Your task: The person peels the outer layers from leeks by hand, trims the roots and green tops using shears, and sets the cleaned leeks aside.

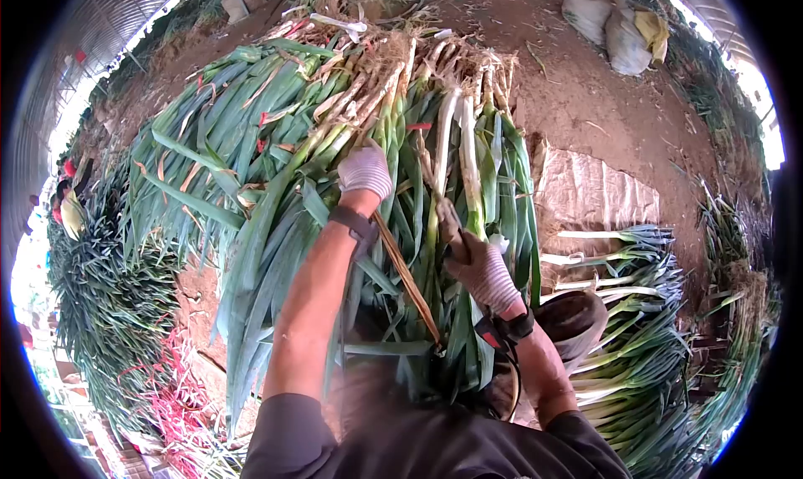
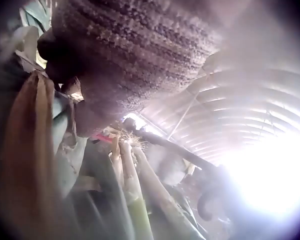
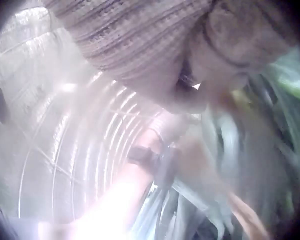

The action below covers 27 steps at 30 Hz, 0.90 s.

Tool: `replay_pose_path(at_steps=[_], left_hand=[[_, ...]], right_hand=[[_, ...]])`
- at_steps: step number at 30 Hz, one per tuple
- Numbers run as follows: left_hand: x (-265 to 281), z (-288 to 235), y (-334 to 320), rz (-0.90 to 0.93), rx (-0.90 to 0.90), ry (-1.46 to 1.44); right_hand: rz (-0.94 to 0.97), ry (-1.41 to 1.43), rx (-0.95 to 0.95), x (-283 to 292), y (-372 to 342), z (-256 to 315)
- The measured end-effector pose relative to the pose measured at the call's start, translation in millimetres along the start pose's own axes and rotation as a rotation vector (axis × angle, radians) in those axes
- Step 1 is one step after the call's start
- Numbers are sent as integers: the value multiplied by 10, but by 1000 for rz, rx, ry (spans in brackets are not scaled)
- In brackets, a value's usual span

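Observation:
A thick spread of leeks [image 1: 276, 169] lies before me, roots away from me and green leaves toward me. My left hand [image 1: 365, 169], in a striped knit glove, grips leek stalks [image 1: 386, 128] at the middle of the pile. Below its wrist hangs a long dry leaf [image 1: 407, 278], large in the left wrist view. My right hand [image 1: 485, 274], gloved alike, grips a slim brown-grey tool [image 1: 449, 221] that points forward beside a pale leek shank [image 1: 470, 161]. In the right wrist view the glove [image 3: 140, 45] hides most of the grip.
Trimmed-looking leeks [image 1: 627, 312] lie in a row at my right, beside my shoe [image 1: 573, 322]. A pale sheet [image 1: 590, 190] covers some soil beyond them. More leeks [image 1: 109, 328] and red ties [image 1: 180, 379] are at the left. Sacks [image 1: 619, 31] stand at the back right.

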<state>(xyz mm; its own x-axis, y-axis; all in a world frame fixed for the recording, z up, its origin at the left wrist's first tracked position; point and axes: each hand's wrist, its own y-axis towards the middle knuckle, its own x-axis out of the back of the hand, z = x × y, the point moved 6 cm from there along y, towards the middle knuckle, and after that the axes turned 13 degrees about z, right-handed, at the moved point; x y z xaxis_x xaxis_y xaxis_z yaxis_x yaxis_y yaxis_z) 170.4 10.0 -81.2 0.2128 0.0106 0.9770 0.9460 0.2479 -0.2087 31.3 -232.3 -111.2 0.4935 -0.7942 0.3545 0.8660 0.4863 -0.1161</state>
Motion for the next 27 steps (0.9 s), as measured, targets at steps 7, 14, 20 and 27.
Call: replay_pose_path(at_steps=[7,14,20,27], left_hand=[[-348,-288,-1009,-7,-250,-238],[-937,-464,-1687,-149,-257,-50],[-750,-395,-1697,105,-315,-332],[-712,-305,-1673,72,-289,-332]], right_hand=[[54,-62,-114,8,-441,222],[217,-189,-209,-235,-938,148],[168,-333,-176,-306,-937,106],[157,-480,-245,-352,-598,75]])
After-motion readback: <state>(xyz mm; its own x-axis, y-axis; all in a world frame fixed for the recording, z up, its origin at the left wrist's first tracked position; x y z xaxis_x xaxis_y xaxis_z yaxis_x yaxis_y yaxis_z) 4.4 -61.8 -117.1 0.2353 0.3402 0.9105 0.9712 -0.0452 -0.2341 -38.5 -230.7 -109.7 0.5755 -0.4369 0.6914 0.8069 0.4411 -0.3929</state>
